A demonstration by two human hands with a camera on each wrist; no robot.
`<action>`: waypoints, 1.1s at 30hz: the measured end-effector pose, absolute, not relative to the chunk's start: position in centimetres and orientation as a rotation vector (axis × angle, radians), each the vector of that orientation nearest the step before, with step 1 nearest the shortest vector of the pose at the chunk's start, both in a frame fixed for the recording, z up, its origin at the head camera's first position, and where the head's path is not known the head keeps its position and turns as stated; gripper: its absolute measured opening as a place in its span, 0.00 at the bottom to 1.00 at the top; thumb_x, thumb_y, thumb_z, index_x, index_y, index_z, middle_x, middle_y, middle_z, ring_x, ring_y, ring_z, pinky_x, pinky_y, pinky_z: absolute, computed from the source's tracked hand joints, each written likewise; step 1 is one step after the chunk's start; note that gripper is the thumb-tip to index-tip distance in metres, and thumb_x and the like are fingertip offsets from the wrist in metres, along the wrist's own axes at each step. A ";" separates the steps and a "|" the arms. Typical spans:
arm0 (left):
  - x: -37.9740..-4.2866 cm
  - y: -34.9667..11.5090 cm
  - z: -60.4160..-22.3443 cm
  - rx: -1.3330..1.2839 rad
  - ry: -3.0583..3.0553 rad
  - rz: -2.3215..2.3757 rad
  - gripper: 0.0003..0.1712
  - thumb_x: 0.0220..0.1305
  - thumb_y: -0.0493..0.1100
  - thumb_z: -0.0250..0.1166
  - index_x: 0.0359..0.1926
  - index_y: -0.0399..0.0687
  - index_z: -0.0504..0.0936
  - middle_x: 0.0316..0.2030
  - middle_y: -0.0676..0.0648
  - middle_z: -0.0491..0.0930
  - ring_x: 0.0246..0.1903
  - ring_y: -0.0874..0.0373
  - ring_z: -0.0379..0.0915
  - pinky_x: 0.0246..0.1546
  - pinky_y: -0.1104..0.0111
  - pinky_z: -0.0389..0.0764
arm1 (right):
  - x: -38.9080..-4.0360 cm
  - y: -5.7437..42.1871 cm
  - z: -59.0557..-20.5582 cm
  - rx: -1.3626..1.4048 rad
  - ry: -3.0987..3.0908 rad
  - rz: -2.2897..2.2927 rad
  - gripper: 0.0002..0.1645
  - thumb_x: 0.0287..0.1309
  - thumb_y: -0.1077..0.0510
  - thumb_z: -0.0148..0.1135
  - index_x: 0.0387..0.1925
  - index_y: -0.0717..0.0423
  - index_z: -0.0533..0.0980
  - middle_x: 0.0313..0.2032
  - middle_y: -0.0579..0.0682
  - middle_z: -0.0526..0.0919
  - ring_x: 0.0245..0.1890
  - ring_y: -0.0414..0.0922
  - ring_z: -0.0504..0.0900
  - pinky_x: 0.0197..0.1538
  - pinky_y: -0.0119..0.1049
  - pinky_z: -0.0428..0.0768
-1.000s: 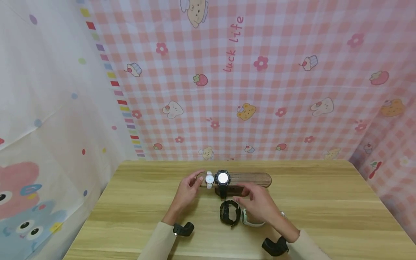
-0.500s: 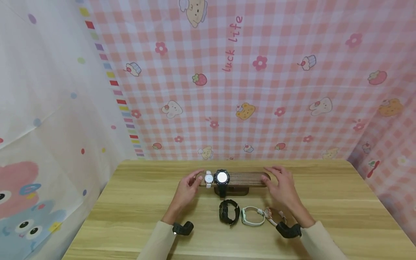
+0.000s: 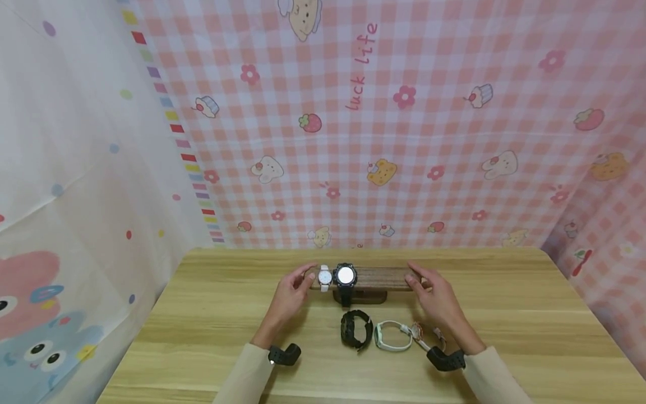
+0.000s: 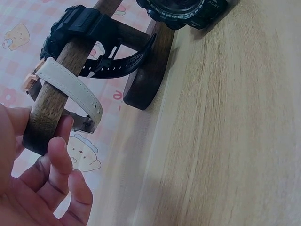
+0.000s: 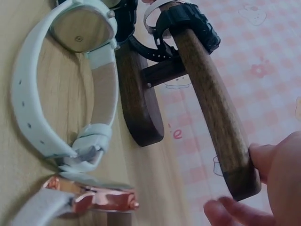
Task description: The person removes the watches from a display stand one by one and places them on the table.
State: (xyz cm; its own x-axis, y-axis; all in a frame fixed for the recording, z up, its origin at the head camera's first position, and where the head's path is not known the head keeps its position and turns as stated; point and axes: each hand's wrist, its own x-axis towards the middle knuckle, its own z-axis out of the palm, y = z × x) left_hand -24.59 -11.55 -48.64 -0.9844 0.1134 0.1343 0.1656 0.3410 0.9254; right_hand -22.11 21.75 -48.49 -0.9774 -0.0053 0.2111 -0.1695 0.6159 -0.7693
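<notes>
A dark wooden watch stand has a long bar raised on a base. A small white-strapped watch hangs round the bar's left part, beside a chunky black watch. My left hand pinches the left end between thumb and fingers, close to the white strap. At the opposite end my right hand holds the bar, thumb against its side and fingertips around the tip. Between the two watches and the right hand the bar is bare.
In front of the stand lie another black watch, a pale watch with a white strap and a rose-gold watch, partly behind the right wrist's camera. Behind the wooden table hangs a pink checked cloth.
My right hand has moved from above the watches in front to the stand's right end, its fingers closing in on the bar. The left hand stays at the left end.
</notes>
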 end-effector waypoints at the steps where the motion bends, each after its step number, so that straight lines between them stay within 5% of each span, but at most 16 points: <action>1: -24.8 -11.6 -49.1 -0.260 -2.532 -1.758 0.19 0.74 0.41 0.58 0.63 0.47 0.78 0.23 0.44 0.73 0.22 0.55 0.68 0.21 0.74 0.68 | -22.1 21.7 -48.5 0.130 -2.655 1.314 0.27 0.70 0.50 0.58 0.67 0.53 0.72 0.48 0.58 0.81 0.39 0.49 0.79 0.34 0.36 0.76; 12: -25.3 -12.1 -49.7 -0.286 -2.553 -1.775 0.19 0.74 0.46 0.57 0.63 0.55 0.78 0.28 0.31 0.75 0.22 0.57 0.68 0.21 0.73 0.69 | -22.1 21.6 -48.7 0.069 -2.632 1.495 0.29 0.71 0.47 0.57 0.68 0.51 0.70 0.27 0.58 0.78 0.25 0.45 0.75 0.26 0.33 0.73; 17: -25.3 -12.1 -49.5 -0.266 -2.592 -1.793 0.20 0.75 0.46 0.57 0.65 0.55 0.76 0.30 0.32 0.76 0.25 0.50 0.71 0.23 0.72 0.72 | -22.1 21.6 -48.6 0.051 -2.629 1.522 0.28 0.70 0.47 0.57 0.68 0.50 0.70 0.28 0.59 0.80 0.24 0.48 0.76 0.24 0.32 0.71; 21: -25.3 -12.2 -49.2 -0.272 -2.615 -1.783 0.21 0.74 0.45 0.57 0.66 0.52 0.75 0.31 0.35 0.77 0.28 0.46 0.74 0.25 0.70 0.75 | -22.1 21.6 -48.6 0.022 -2.640 1.516 0.28 0.70 0.46 0.57 0.68 0.49 0.71 0.29 0.58 0.81 0.21 0.41 0.71 0.21 0.32 0.68; 28: -25.2 -11.8 -48.4 -0.285 -2.641 -1.605 0.20 0.73 0.43 0.58 0.63 0.49 0.77 0.38 0.44 0.79 0.35 0.55 0.75 0.33 0.65 0.77 | -22.1 21.6 -48.6 0.011 -2.631 1.516 0.28 0.70 0.46 0.57 0.68 0.49 0.71 0.29 0.59 0.83 0.18 0.37 0.69 0.20 0.31 0.66; 33: -25.0 -11.4 -48.0 -0.292 -2.512 -1.422 0.18 0.70 0.39 0.61 0.58 0.43 0.80 0.48 0.37 0.78 0.40 0.47 0.73 0.40 0.61 0.75 | -22.1 21.5 -48.5 0.005 -2.624 1.522 0.28 0.70 0.47 0.58 0.68 0.51 0.71 0.28 0.60 0.83 0.19 0.39 0.71 0.21 0.32 0.67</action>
State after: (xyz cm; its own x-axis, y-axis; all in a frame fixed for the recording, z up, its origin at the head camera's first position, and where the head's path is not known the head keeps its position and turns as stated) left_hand -24.95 -11.37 -48.01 -0.9513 0.0549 0.3033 0.2883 0.5062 0.8128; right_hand -22.13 21.47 -48.54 -0.9941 0.0512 0.0954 -0.0574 0.4981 -0.8652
